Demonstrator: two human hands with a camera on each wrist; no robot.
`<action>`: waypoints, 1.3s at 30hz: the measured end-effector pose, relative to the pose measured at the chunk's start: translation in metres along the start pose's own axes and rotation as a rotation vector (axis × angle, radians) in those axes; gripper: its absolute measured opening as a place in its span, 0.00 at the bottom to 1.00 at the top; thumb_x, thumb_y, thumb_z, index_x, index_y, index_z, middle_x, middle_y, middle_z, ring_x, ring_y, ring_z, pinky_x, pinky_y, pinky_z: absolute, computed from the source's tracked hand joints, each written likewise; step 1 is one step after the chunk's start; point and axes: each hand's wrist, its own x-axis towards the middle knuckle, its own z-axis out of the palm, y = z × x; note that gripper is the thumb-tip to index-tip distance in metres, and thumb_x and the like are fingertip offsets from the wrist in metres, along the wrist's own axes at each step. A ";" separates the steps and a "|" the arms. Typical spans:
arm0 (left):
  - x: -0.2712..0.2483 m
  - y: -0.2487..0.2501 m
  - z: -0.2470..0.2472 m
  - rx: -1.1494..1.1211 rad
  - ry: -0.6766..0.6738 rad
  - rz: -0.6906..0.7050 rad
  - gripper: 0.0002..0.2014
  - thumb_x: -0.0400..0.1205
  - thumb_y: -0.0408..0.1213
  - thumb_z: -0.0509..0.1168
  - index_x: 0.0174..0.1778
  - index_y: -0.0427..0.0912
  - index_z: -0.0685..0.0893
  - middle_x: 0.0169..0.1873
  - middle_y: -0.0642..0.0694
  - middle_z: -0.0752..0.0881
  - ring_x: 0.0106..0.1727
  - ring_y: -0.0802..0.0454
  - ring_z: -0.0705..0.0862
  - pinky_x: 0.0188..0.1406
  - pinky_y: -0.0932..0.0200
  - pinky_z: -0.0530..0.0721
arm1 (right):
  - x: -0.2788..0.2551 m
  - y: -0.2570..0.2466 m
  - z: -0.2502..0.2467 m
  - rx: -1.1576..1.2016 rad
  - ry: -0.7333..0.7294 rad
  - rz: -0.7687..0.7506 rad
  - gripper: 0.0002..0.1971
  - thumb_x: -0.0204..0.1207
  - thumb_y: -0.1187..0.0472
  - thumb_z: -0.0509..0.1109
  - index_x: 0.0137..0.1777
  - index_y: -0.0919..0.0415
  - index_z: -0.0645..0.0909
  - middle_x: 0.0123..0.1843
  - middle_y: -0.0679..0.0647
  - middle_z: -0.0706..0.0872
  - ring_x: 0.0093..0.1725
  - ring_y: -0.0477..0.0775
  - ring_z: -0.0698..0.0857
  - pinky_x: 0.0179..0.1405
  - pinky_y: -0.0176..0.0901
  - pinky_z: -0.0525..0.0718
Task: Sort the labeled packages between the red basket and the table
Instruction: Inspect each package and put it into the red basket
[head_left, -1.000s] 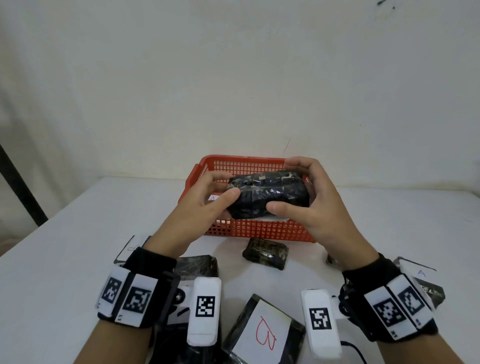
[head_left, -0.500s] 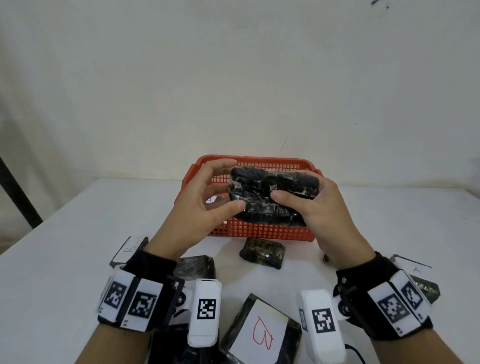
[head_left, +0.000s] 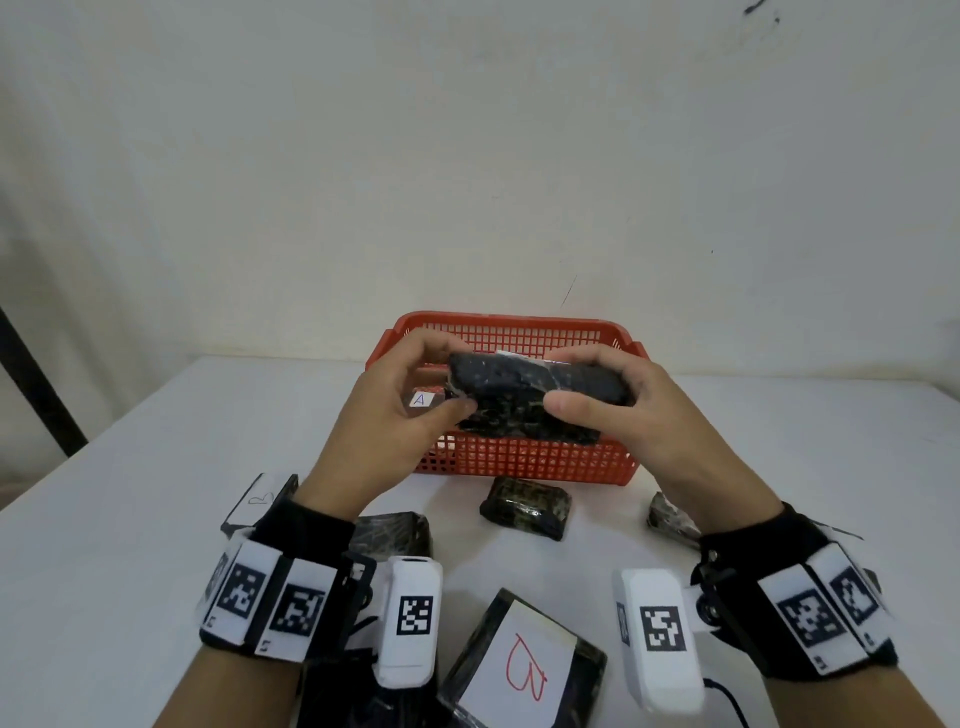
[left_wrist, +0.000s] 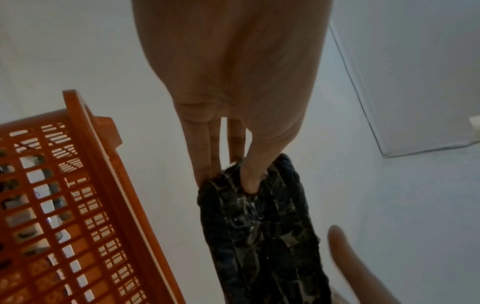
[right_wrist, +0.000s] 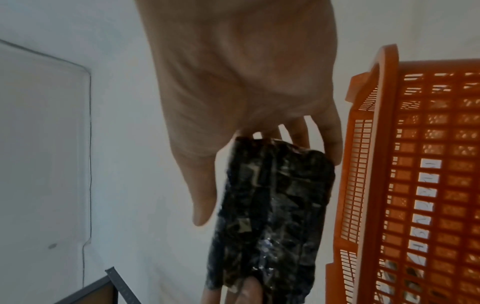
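A dark plastic-wrapped package is held in the air in front of the red basket. My left hand pinches its left end between thumb and fingers, and my right hand grips its right end. The left wrist view shows my thumb pressed into the package beside the basket. Through the right wrist camera the package sits between thumb and fingers next to the basket. Its label faces away from me. Inside the basket lies a package with an "A" label.
On the white table lie a "B" package near me, another "B" package at left, a dark package before the basket, another one at right, and one by my left wrist.
Both hands have turned the package over between them, its top edge tipping away from me, while keeping it at about the same height in front of the basket.
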 end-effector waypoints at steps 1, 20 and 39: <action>0.000 0.000 0.001 -0.009 0.006 0.022 0.16 0.79 0.26 0.74 0.56 0.48 0.82 0.55 0.55 0.88 0.60 0.54 0.87 0.60 0.53 0.88 | 0.000 0.000 0.000 0.003 -0.022 0.014 0.21 0.68 0.38 0.82 0.59 0.42 0.90 0.57 0.45 0.93 0.60 0.47 0.91 0.63 0.47 0.88; 0.000 0.000 0.003 -0.125 -0.063 0.227 0.15 0.82 0.21 0.65 0.59 0.45 0.80 0.58 0.48 0.84 0.65 0.47 0.84 0.55 0.55 0.88 | -0.001 -0.003 0.011 -0.135 -0.098 0.003 0.25 0.71 0.33 0.72 0.66 0.39 0.87 0.59 0.36 0.91 0.58 0.34 0.88 0.57 0.35 0.87; -0.001 0.008 0.003 -0.201 -0.002 -0.262 0.20 0.82 0.57 0.63 0.64 0.49 0.83 0.54 0.51 0.91 0.54 0.50 0.93 0.49 0.55 0.92 | 0.000 0.001 0.016 -0.214 0.149 -0.178 0.27 0.63 0.44 0.88 0.62 0.40 0.87 0.60 0.38 0.88 0.63 0.43 0.86 0.65 0.53 0.87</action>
